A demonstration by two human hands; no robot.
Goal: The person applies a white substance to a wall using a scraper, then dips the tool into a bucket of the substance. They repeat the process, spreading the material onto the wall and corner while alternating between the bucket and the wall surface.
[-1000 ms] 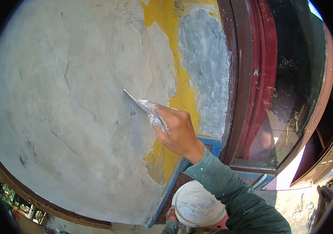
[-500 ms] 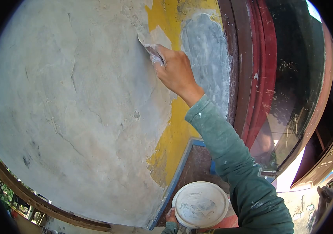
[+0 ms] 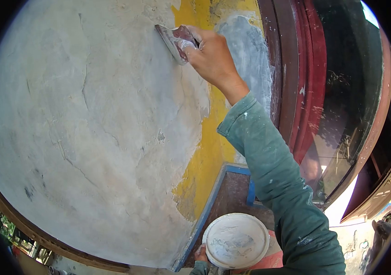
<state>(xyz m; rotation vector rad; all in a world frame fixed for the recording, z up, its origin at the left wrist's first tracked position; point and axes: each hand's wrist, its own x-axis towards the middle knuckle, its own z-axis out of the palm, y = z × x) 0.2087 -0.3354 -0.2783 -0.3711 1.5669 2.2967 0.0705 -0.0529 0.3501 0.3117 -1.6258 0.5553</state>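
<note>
Near the top of the wall, my right hand [image 3: 211, 55] grips a putty knife [image 3: 172, 43] with a wide blade and a reddish, putty-smeared handle. The blade lies against the pale skim-coated wall [image 3: 113, 114], close to its border with the yellow paint. White smears cover the thumb and fingers. Low in the view, my left hand [image 3: 200, 253] is closed on the left edge of a round white lid-like dish [image 3: 253, 229] with putty spread inside it. Only part of that hand shows; the dish hides the fingers beneath.
Yellow paint [image 3: 195, 183] runs down the wall's right side, with a grey-white patch [image 3: 246, 50] in the corner. A dark red frame [image 3: 312, 68] borders a dark glass pane [image 3: 351, 91]. Below is a blue-edged ledge [image 3: 200, 227].
My right hand has moved up and slightly right, and the putty knife has turned so its wide blade shows. Fresh putty covers more yellow below it. The dish stays put.
</note>
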